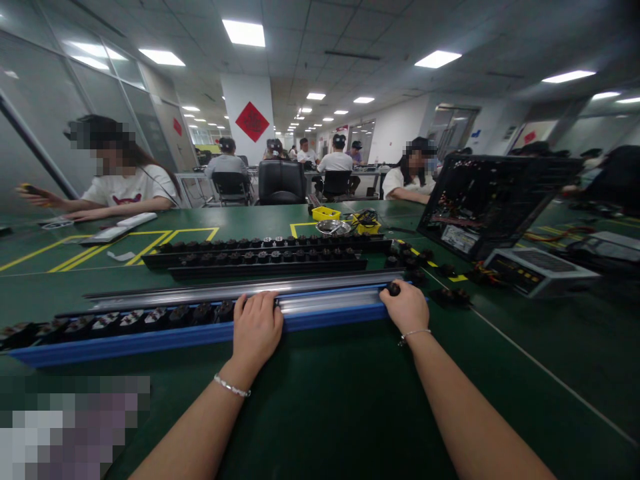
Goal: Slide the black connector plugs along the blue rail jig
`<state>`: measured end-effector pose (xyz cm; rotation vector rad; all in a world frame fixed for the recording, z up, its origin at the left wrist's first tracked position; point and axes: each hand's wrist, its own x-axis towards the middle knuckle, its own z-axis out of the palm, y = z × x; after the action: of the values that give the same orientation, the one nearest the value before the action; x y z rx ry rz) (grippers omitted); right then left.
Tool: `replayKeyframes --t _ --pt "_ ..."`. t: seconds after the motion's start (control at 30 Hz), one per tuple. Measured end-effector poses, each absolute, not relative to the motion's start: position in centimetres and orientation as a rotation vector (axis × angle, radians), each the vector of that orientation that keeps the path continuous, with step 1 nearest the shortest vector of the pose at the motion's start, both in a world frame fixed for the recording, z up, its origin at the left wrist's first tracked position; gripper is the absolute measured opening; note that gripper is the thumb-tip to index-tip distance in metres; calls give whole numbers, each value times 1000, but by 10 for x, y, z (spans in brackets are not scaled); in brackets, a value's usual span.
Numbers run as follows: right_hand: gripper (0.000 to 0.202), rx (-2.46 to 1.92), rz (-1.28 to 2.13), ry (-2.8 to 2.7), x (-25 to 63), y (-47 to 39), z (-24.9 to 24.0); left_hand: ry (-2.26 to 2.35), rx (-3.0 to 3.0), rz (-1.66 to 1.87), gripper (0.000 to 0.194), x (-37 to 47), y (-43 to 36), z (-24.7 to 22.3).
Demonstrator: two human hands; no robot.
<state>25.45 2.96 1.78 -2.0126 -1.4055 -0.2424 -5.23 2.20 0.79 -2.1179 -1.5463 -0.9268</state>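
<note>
A long blue channel with a bright metal inside lies across the table in front of me. Black socket-like modules sit in a row along its left part. My left hand is wrapped over the channel beside the last of these modules, and its fingertips are partly hidden behind the far wall. At the channel's right end, my right hand grips a small black socket module between thumb and fingers. The stretch of channel between my hands shows bare metal.
Behind lie a bare metal rail and two dark rails filled with modules. Loose modules, a power supply and an open computer case stand right. A metal bowl and yellow tray are farther back. Co-workers sit around.
</note>
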Motion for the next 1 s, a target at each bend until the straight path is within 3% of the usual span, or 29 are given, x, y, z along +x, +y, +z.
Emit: replayKeyframes --t 1.0 --pt "18 -2089 -240 -1328 268 30 17 -1562 -2127 -906 29 -53 22 7"
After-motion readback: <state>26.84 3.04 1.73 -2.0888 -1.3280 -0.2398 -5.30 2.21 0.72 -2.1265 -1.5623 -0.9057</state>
